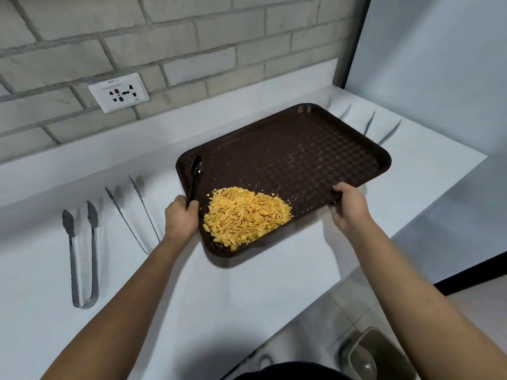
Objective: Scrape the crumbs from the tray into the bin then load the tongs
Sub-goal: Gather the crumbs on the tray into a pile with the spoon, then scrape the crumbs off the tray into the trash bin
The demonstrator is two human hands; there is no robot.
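Scraping step, crumbs not yet in the bin. Brown tray (288,165) sits centre frame, angled, near corner hanging over the white counter (247,283) edge, maybe slightly lifted; can't tell for sure. Crumbs (245,216), orange flakes, are heaped in one pile at the tray's lower-left corner, just beside the left hand.

Left hand (181,218) grips the tray's left edge and pinches the handle of a black spoon (195,176), bowl pointing up-frame over the tray. Right hand (347,204) is curled over the tray's near-right edge, holding it.

Bin (380,352) is at lower right on the floor, well apart from the tray, lid open.

Tongs: one pair (81,250) at left of frame, a thinner pair (134,212) just right of it, more thin ones at upper right behind the tray, partly hidden. All untouched.

Next move likely: carry the tray down-right over the bin, tip the loaded corner down, sweep with the spoon. Keep it level in transit; the pile is loose and near the rim, so spill risk.
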